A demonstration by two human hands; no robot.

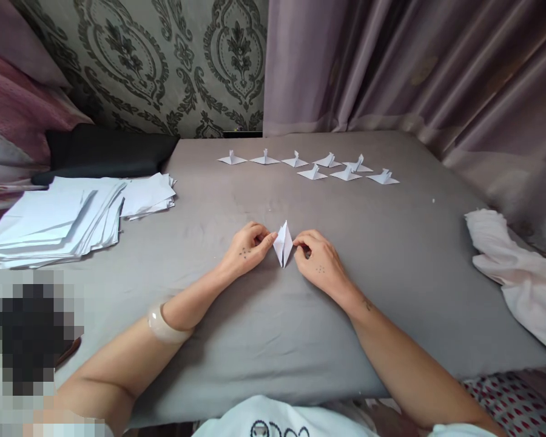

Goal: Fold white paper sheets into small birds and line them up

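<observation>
A small white paper folded into a narrow diamond [283, 244] stands between my hands, with a slit running down its lower half. My left hand [250, 247] pinches its left corner between thumb and fingers. At the right corner, the thumb and forefinger of my right hand [319, 258] close on the paper's edge. Farther back on the grey cloth lie several finished-looking folded paper birds [295, 160] in two rows, wings spread flat and necks raised.
Stacks of white paper sheets [50, 221] lie at the left, before a black folded item [109, 152]. A crumpled pale cloth [514, 273] rests at the right edge of the grey-covered table [200, 364]. Purple curtains [346, 60] hang behind. A blurred patch covers a person at lower left.
</observation>
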